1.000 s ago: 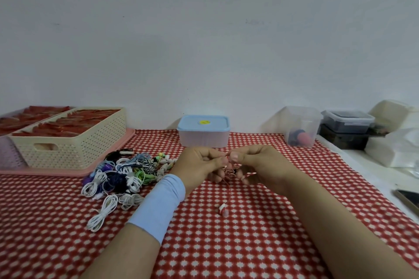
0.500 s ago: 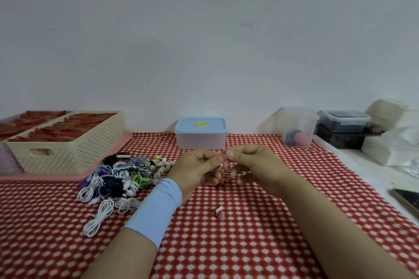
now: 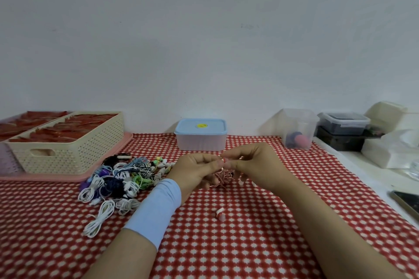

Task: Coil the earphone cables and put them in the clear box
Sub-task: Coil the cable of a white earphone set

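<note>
Pinching earphone cable (image 3: 224, 176) between fingers (image 3: 212, 162) of left hand (image 3: 197, 172) and right hand (image 3: 256, 165), tail hanging straight down; probably closer to clear box (image 3: 298, 129) from right hand.

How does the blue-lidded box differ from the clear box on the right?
The blue-lidded box is closed; the clear box stands open. The blue-lidded box is low and wide, the clear box taller and narrower. The clear box shows dark and pink things at its bottom; the blue-lidded box's cloudy walls show nothing. Both stand at the back of the checked cloth.
</note>
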Motion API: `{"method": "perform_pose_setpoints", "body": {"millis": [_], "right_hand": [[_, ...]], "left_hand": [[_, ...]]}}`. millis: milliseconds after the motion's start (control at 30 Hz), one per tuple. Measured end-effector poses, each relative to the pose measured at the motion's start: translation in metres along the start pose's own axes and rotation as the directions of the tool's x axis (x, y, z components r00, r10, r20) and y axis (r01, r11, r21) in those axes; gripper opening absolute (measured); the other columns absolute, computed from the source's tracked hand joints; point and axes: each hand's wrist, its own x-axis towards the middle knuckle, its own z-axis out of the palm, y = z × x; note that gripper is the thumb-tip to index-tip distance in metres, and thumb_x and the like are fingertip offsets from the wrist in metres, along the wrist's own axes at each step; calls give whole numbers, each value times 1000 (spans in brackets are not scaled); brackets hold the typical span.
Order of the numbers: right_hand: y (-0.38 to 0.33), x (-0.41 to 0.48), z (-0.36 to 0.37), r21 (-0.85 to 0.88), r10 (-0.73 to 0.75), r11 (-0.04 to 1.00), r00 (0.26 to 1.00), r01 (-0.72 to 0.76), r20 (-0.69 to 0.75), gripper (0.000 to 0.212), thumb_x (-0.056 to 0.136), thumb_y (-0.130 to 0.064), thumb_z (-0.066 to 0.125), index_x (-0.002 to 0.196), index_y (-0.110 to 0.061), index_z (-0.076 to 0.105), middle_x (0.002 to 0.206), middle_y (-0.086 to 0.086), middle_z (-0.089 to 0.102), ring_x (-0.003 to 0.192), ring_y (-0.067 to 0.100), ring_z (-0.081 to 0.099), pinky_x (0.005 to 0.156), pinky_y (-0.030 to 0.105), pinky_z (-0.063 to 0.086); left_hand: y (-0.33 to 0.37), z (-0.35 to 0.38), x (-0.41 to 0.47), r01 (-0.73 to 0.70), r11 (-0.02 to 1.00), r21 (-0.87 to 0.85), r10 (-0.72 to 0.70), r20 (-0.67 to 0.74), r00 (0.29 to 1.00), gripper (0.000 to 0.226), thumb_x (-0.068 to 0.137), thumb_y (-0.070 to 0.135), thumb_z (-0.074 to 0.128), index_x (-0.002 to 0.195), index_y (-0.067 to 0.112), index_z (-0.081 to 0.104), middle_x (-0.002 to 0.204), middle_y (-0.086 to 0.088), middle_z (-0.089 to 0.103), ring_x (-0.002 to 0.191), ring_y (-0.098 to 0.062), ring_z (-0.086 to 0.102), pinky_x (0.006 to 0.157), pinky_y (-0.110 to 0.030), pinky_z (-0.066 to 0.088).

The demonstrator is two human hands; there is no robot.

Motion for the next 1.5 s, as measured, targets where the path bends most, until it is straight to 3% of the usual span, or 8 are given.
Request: {"method": "perform_pose_setpoints", "body": {"millis": [233,433,767,933,1167,1333,1400,1500], "right_hand": [[5,4,5,-125,-49,991,996,39,-80,17,78,-7,83,91,-18,81,80,-3,78,60,12,68,59,24,57],[7,2,5,25,42,999,995,-40,-86,25,81,-5,81,105,-9,77,81,7,77,59,18,66,56,23,55],[12,6,10,-111,70,990,989,-84,-128,21,88,-16,77,108,-19,76,91,-5,76,62,15,70,62,29,60],[11,6,15,-241,76,966,995,-89,-62,8,89,-19,75,92,-22,81,81,-11,77,69,-1,68,69,18,55],[9,5,18,-226,93,969,994,-104,-58,9,89,-17,74,88,-25,80,78,-9,77,63,1,67,60,12,51],[10,7,19,-195,109,973,990,-124,-86,8,90,-17,73,93,-20,80,79,-9,76,64,-1,67,60,13,50],[10,13,17,-188,123,972,985,-144,-119,7,91,-16,73,94,-19,79,76,-9,74,56,-5,63,60,16,49],[7,30,11,-287,113,947,985,-146,-127,10,92,-17,71,97,-19,79,83,-12,73,58,-9,61,69,20,50]], "left_hand": [[0,0,-1,-111,986,124,118,-49,992,12,83,8,75,94,12,74,79,-7,76,60,-17,67,49,-23,49],[-2,-2,0,-258,918,302,295,-84,952,17,82,7,76,94,18,78,69,3,74,54,-15,66,54,-20,52],[2,-6,-2,-196,923,332,217,-28,976,32,82,3,75,105,25,69,85,-6,71,65,-18,71,57,-26,56],[4,-11,-2,-152,937,314,167,-21,986,30,80,2,77,100,24,76,82,-6,76,71,-19,73,69,-36,62],[5,-14,-4,-150,923,354,172,-33,984,21,76,1,80,85,19,77,65,-3,71,57,-14,67,58,-30,59],[5,-18,0,-176,837,519,208,-3,978,22,77,14,81,96,25,78,83,10,73,60,8,60,65,-14,49],[7,-22,3,-173,747,642,193,40,980,33,80,25,79,111,32,73,100,17,72,77,15,59,78,-15,47],[20,-33,16,-102,656,748,108,42,993,43,84,42,72,126,34,65,128,15,63,118,-4,56,106,-31,41]]}}
